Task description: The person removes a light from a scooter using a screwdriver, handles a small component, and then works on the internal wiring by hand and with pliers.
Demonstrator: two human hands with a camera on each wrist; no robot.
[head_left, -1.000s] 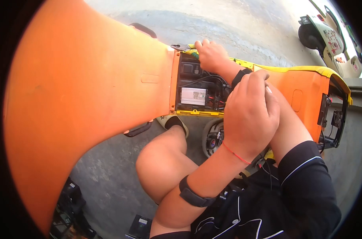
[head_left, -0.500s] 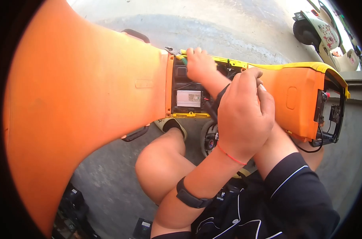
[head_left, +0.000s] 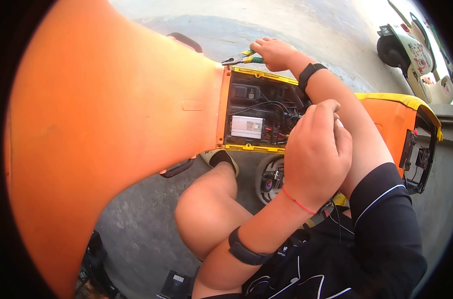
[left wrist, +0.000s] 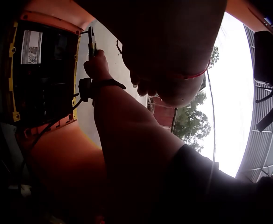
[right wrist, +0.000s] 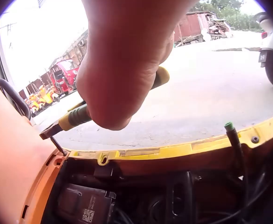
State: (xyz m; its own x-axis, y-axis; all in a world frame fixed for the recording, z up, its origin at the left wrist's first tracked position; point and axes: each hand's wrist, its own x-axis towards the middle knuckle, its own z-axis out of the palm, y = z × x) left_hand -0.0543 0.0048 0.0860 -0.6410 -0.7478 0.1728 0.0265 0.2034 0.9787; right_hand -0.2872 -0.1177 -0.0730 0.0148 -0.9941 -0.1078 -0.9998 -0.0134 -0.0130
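Observation:
My right hand grips a pair of pliers with green and yellow handles. Just beyond the far edge of an open compartment, the pliers' metal nose meets the corner of a large orange panel. In the right wrist view the nose of the pliers is at a thin dark rod rising from that corner. My left hand, with a red string at its wrist, hangs over my right forearm, fingers loosely bent and nothing seen in them; its palm side is hidden in the head view.
Inside the yellow-rimmed compartment are a silver box, a black box and cables. An orange body section adjoins on the right. A wheel lies below, near my knee. A parked scooter stands at the back right.
My right hand has swung outward, from above the compartment's far edge to beyond it, still holding the pliers at the panel's corner. The left hand stays much the same.

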